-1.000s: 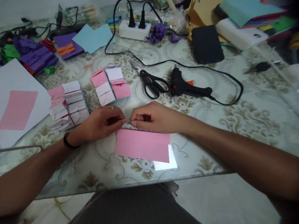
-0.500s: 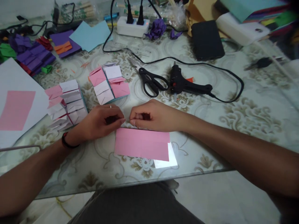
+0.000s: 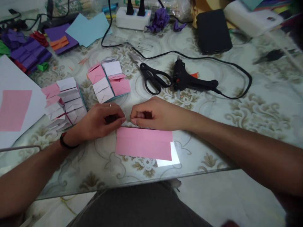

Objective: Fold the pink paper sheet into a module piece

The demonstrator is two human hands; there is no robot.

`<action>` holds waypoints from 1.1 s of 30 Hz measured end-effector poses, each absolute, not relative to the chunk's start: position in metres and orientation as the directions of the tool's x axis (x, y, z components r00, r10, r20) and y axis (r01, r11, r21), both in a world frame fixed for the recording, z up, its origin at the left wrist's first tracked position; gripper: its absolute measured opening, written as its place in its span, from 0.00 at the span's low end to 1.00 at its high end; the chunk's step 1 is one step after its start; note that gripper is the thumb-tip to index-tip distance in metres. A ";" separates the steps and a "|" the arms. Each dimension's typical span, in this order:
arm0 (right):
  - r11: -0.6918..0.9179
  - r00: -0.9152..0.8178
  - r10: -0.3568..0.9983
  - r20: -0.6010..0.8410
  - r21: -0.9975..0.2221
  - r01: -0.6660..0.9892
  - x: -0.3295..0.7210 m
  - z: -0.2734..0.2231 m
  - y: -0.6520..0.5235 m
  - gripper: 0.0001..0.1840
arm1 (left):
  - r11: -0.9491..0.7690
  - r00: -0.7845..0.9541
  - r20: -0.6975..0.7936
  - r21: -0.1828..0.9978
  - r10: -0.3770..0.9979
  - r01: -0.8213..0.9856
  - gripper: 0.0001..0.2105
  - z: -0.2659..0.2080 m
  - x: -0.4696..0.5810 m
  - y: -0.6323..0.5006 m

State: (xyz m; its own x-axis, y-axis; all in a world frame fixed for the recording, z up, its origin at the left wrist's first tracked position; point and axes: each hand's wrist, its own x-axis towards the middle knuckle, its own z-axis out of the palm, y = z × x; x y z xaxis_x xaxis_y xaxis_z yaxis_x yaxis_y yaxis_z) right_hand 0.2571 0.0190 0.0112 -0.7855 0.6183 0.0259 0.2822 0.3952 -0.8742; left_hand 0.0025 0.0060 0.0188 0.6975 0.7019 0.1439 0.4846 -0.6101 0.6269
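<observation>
A pink paper strip (image 3: 144, 143) lies flat near the table's front edge, with a small bright white patch (image 3: 168, 157) under its right corner. Just beyond its far edge, my left hand (image 3: 106, 118) is closed, thumb against fingers, and wears a ring. My right hand (image 3: 151, 115) faces it in a similar pinch, a small gap between the two sets of fingertips. Whatever they hold, if anything, is too small to make out. Close to my left hand sit a pink-and-white folded paper piece (image 3: 67, 102) and a second folded paper block (image 3: 109, 80).
Black scissors (image 3: 155, 78) and a black glue gun (image 3: 189, 77) lie beyond my hands, the gun's cord looping behind. A white power strip (image 3: 133, 19), a black box (image 3: 214, 31) and purple folded paper (image 3: 32, 52) are farther back. White paper (image 3: 19, 75) lies at left.
The whole view has shifted slightly, so things at the back sit higher in the picture. Both hands keep the same pinched pose in nearly the same place.
</observation>
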 end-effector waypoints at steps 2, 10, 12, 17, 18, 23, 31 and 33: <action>0.394 -0.786 0.618 0.023 -0.874 0.283 0.257 0.011 0.019 0.11 | -0.600 0.697 0.133 0.636 0.705 0.486 0.08 0.019 0.002 0.006; 0.395 -0.786 0.618 0.024 -0.874 0.283 0.258 0.012 0.019 0.10 | -0.612 0.703 0.138 0.623 0.698 0.486 0.07 0.020 0.004 0.007; 0.403 -0.787 0.616 0.033 -0.872 0.279 0.258 0.012 0.019 0.10 | -0.618 0.707 0.141 0.620 0.694 0.483 0.07 0.020 0.004 0.007; 0.402 -0.785 0.619 0.019 -0.867 0.296 0.258 0.012 0.019 0.10 | -0.633 0.716 0.161 0.621 0.680 0.461 0.08 0.019 0.003 0.007; 0.400 -0.785 0.620 0.018 -0.868 0.295 0.258 0.012 0.019 0.10 | -0.634 0.717 0.162 0.623 0.678 0.459 0.08 0.019 0.003 0.008; 0.416 -0.790 0.613 0.028 -0.861 0.293 0.258 0.011 0.019 0.10 | -0.619 0.711 0.137 0.622 0.689 0.480 0.08 0.020 0.003 0.007; 0.418 -0.785 0.619 0.015 -0.853 0.313 0.258 0.011 0.019 0.10 | -0.648 0.724 0.168 0.610 0.669 0.457 0.08 0.017 0.003 0.008; 0.415 -0.784 0.620 0.009 -0.852 0.318 0.259 0.011 0.019 0.10 | -0.646 0.721 0.170 0.610 0.672 0.459 0.08 0.016 0.003 0.008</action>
